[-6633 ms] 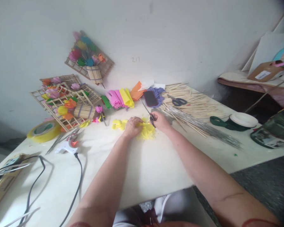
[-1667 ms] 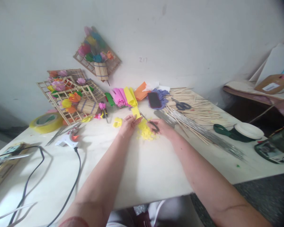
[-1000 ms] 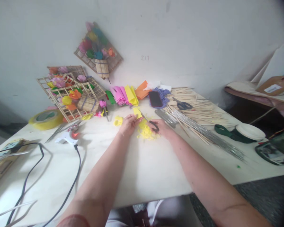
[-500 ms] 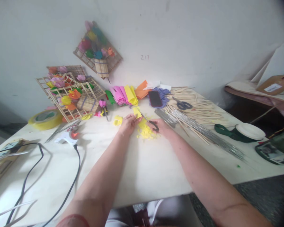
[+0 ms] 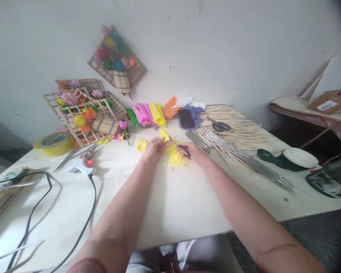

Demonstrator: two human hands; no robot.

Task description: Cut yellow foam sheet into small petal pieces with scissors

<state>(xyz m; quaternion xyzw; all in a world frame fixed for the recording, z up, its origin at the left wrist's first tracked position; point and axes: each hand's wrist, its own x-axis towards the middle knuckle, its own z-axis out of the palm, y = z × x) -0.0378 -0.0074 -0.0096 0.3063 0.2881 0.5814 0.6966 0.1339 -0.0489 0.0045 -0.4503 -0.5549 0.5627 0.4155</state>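
Yellow crepe paper (image 5: 164, 135) is pinched in the fingers of my left hand (image 5: 155, 148), over the middle of the table. My right hand (image 5: 192, 151) grips the dark handles of a pair of scissors (image 5: 183, 147), whose blades reach left to the paper's right edge. Small yellow paper scraps (image 5: 176, 157) lie heaped beneath and between the two hands. Just left of my left hand sits a piece of cut yellow paper (image 5: 141, 144). The exact meeting of blades and paper is too small to make out.
Behind my hands lie crepe paper rolls (image 5: 144, 114) and a phone (image 5: 186, 118). Wooden sticks (image 5: 238, 131), a second pair of scissors (image 5: 220, 125) and wires (image 5: 250, 163) spread rightward. At left are flower-decorated lattices (image 5: 88, 121), yellow tape (image 5: 55, 143), and a glue gun (image 5: 80, 163) with its cord.
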